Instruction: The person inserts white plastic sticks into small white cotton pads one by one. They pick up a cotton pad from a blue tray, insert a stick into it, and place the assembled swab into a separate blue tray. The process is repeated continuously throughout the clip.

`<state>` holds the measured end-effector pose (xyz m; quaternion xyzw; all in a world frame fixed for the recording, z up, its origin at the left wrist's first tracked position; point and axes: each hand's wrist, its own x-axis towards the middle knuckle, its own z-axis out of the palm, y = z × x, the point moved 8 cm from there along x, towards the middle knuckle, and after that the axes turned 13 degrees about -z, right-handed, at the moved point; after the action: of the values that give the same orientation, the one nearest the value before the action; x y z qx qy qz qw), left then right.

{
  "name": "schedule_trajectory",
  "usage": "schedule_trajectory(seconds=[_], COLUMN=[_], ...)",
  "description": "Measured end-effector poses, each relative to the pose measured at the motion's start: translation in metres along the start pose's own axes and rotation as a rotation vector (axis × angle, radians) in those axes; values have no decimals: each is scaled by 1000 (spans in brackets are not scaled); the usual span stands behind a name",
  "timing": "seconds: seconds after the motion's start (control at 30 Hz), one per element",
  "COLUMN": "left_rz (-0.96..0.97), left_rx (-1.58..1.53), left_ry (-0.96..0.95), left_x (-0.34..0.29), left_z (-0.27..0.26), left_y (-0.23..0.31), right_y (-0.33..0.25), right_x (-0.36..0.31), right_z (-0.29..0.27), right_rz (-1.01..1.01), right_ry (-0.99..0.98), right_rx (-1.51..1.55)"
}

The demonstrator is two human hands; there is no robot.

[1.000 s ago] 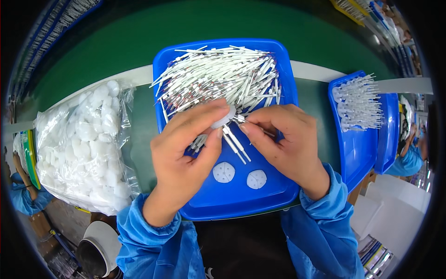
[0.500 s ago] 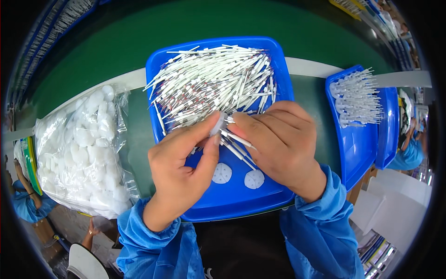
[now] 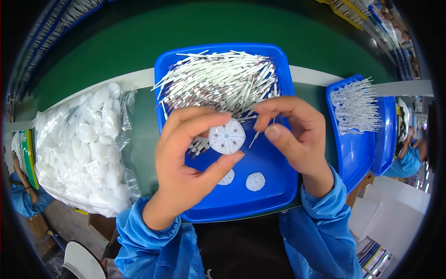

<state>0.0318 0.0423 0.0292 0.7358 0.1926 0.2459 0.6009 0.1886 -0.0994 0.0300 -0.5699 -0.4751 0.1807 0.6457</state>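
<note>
My left hand (image 3: 186, 158) pinches a white five-sided disc (image 3: 227, 136) by its edges, thumb below and fingers above. Its face, turned up, shows a star-shaped middle, dividing lines and small dark spots. To the right, my right hand (image 3: 297, 135) has thumb and forefinger curled around a thin white stick (image 3: 254, 139), which slants down to the left. Both hands are over a blue tray (image 3: 241, 207) with a big heap of white sticks (image 3: 218, 83) at its far side. Two similar discs lie nearer me: one (image 3: 255, 181) in plain sight, another (image 3: 227, 177) partly behind my left thumb.
A clear bag of white rounded pieces (image 3: 83, 149) lies left of the tray. At right, a blue tray (image 3: 355, 156) holds upright sticks set in white bases (image 3: 354, 107). The green table (image 3: 209, 23) extends behind. Co-workers in blue sleeves (image 3: 403, 156) appear at both sides.
My hands have moved apart. The disc has turned from edge-on to face up in my left hand. My right hand has drawn back, its fingers loosened, and the sticks below it no longer show.
</note>
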Motion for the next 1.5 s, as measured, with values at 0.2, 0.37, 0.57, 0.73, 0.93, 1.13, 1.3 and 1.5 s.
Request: schedule_trajectory(seconds=[0.2,0.37,0.57,0.73,0.93,1.13,1.3,1.5], left_rz=[149,204,355,332,354,280,310,67], left_rx=[203,305,424,407,409,352,474,498], left_ry=[-12,-12,52,50,34,-56,-100,-96], left_x=[-2,-6,-7,-8,-8,-5,-9,-31], left_z=[7,11,14,12,14,19,21,9], left_y=[18,17,28,26,25,20,25,13], right_y=[-2,2,6,7,3,15,10,-21], right_x=[-2,-7,-11,-14,-11,-21,-25,-36], right_z=[22,22,26,29,28,20,14,20], right_rz=[5,16,40,76,42,202,153,-212], right_ry=[-50,-29,-48,-43,-45,24,-11,-436], right_rx=[57,57,194,300,216,260,112,-717])
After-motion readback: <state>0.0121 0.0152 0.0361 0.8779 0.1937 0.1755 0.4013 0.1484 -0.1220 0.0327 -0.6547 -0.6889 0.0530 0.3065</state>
